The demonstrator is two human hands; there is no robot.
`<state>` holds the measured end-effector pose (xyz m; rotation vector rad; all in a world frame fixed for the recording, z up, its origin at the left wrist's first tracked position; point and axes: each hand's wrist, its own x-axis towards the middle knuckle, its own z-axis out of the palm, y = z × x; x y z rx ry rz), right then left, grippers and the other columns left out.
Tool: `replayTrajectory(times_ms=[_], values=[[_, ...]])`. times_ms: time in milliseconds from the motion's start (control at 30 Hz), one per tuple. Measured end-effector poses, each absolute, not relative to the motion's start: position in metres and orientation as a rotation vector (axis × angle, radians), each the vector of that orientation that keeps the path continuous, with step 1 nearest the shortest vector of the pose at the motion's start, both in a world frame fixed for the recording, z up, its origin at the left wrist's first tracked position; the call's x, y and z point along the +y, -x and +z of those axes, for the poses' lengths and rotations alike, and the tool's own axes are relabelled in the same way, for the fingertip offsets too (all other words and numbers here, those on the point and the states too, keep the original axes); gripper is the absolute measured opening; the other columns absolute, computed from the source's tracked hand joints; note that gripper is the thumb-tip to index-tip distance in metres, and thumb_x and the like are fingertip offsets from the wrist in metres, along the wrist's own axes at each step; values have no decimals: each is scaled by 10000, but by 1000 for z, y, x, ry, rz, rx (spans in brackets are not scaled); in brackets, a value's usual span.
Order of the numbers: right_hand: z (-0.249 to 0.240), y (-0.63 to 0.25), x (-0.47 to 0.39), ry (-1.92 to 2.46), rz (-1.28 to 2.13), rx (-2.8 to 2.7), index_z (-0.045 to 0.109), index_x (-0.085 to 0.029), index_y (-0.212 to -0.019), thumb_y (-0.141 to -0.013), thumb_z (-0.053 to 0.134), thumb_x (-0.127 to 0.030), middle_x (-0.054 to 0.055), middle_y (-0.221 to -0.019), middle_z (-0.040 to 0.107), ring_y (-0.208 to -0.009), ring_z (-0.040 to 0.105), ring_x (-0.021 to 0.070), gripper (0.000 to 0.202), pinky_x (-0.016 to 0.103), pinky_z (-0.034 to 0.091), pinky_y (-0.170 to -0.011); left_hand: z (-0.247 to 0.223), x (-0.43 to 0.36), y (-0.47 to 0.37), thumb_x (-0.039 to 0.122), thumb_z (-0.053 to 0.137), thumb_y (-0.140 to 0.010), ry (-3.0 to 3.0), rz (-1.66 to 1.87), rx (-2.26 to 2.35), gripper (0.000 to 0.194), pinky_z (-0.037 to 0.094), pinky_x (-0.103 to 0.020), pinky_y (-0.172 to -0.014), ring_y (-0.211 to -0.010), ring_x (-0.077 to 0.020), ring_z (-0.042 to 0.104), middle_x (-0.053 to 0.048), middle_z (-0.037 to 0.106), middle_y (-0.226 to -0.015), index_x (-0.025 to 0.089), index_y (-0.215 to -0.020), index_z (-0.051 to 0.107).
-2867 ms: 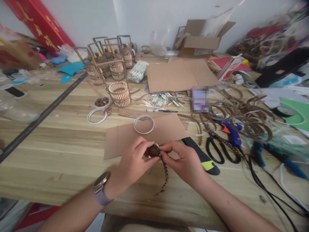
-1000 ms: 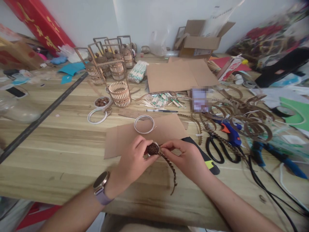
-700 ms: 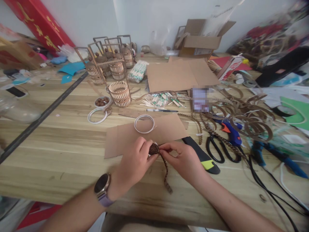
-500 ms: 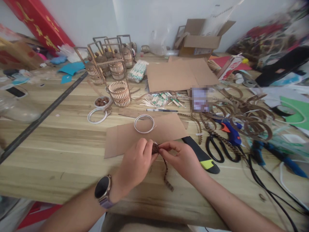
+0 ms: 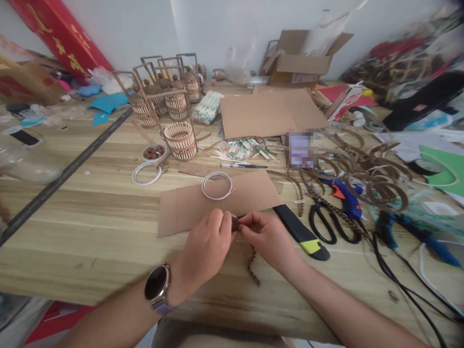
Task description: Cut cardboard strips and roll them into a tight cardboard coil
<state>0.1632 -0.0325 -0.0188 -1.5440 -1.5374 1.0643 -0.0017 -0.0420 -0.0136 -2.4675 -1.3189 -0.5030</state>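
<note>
My left hand (image 5: 208, 246), with a watch on its wrist, is closed round a small dark brown coil of corrugated strip (image 5: 235, 223). On the coil's right side, my right hand (image 5: 266, 237) pinches the strip between thumb and forefinger. The strip's loose tail (image 5: 253, 270) hangs down below the hands and curls over the wooden table. Just beyond my hands lies a flat piece of brown cardboard (image 5: 181, 208) with a white ring (image 5: 203, 186) on it. My fingers hide part of the coil.
Black-handled scissors (image 5: 322, 227), a blue glue gun (image 5: 350, 200) and a black-and-yellow knife handle (image 5: 300, 232) lie to the right, near tangled brown strips (image 5: 384, 193) and cables. Small baskets (image 5: 180, 142), a bowl of brown balls (image 5: 154, 152) and a pen (image 5: 242, 166) are farther back.
Both hands have shifted very slightly, and the coil between them has moved a little to the right. The loose tail shows a slightly different curve.
</note>
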Motion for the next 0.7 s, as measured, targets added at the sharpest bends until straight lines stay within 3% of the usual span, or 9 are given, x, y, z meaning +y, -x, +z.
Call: replayTrajectory(times_ms=[467, 700], values=[[-14, -167, -30, 1561, 1075, -1609, 626, -198, -628, -695, 538, -238, -6, -593, 677, -554, 592, 137, 118, 223, 407, -499, -13, -37, 3, 263, 628, -913, 2576, -484, -1410, 141, 483, -275, -568, -704, -191, 618, -36, 595, -850, 171, -1010, 584], [-14, -170, -28, 1522, 1142, -1659, 634, -200, -635, -707, 543, -236, -30, -562, 653, -518, 560, 122, 122, 216, 394, -485, -16, -32, 7, 248, 649, -885, 2711, -566, -1497, 98, 516, -281, -609, -727, -191, 623, -23, 576, -849, 192, -892, 568]])
